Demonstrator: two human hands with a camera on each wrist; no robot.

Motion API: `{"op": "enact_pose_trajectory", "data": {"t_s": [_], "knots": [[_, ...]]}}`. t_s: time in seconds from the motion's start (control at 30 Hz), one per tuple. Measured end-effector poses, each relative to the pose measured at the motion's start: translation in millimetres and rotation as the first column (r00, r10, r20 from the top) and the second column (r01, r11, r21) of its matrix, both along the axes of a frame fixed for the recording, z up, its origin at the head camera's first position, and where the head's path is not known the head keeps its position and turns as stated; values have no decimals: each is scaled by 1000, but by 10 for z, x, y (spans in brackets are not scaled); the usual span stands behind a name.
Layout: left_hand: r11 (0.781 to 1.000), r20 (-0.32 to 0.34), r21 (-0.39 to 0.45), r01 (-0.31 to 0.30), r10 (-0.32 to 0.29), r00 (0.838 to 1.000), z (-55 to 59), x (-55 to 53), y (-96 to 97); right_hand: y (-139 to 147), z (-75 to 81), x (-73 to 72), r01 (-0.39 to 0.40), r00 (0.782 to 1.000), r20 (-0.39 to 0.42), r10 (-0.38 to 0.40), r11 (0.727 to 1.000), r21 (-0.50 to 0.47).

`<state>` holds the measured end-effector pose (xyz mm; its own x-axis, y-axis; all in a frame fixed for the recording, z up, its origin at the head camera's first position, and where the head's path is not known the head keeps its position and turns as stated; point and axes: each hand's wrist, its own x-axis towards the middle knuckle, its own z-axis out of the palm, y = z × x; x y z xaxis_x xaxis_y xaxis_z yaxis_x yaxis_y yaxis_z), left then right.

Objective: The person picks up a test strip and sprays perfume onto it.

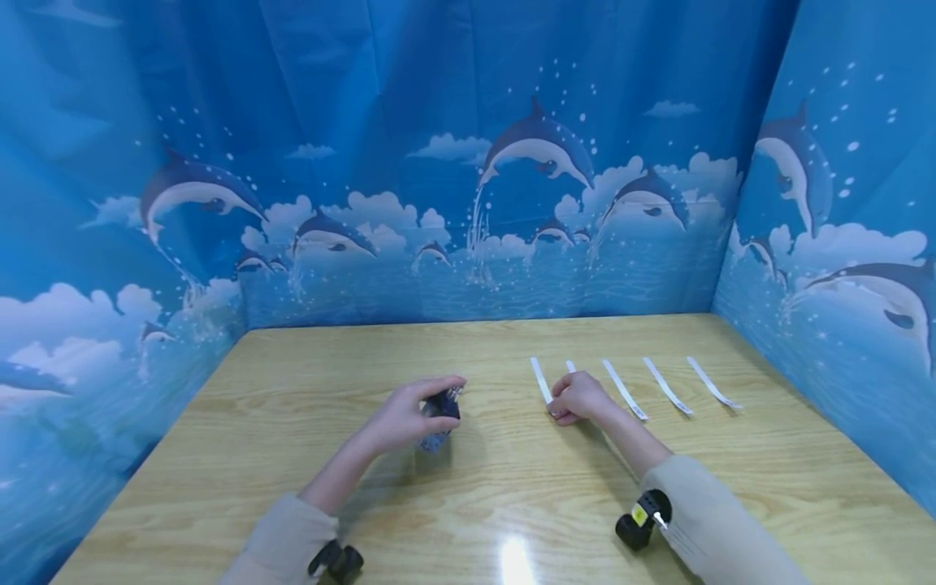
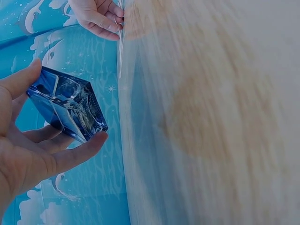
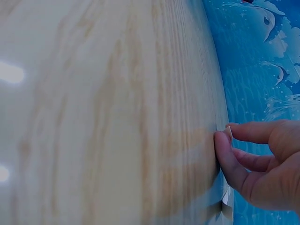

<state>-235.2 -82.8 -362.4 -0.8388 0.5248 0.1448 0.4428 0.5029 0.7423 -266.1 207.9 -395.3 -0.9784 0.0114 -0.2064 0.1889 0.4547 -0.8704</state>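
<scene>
A blue, faceted glass bottle (image 2: pixel 70 101) is held in my left hand (image 1: pixel 402 418), tilted above the table. The left thumb and fingers grip it by its edges, as the left wrist view shows. My right hand (image 1: pixel 582 398) pinches the near end of the leftmost white paper strip (image 1: pixel 540 378) between thumb and index finger. In the right wrist view a small white tip (image 3: pixel 228 133) shows between those fingers. A second strip (image 1: pixel 571 366) lies partly hidden behind the right hand.
Further right on the wooden table (image 1: pixel 512 479) lie more white strips (image 1: pixel 624 388), side by side with small dark marks at their near ends. A blue dolphin-print curtain (image 1: pixel 409 162) stands along the table's back and sides.
</scene>
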Motion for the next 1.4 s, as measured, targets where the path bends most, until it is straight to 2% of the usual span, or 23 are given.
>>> {"op": "enact_pose_trajectory", "data": {"t_s": [0.4,0.7,1.1,1.4], "knots": [[1000,24,3,-23,23,999,-23,-5,-7,38,19,30,17,1000,9,-16,1000,-20],[1000,19,18,-18,18,1000,-25,-4,-13,90,1,83,13,1000,10,-12,999,-46],[997,26,47,-60,59,998,-8,-8,-39,177,131,170,-66,998,14,67,994,-85],[994,-18,51,-98,99,995,2,-32,-23,193,214,246,-106,994,2,106,991,-77]]}}
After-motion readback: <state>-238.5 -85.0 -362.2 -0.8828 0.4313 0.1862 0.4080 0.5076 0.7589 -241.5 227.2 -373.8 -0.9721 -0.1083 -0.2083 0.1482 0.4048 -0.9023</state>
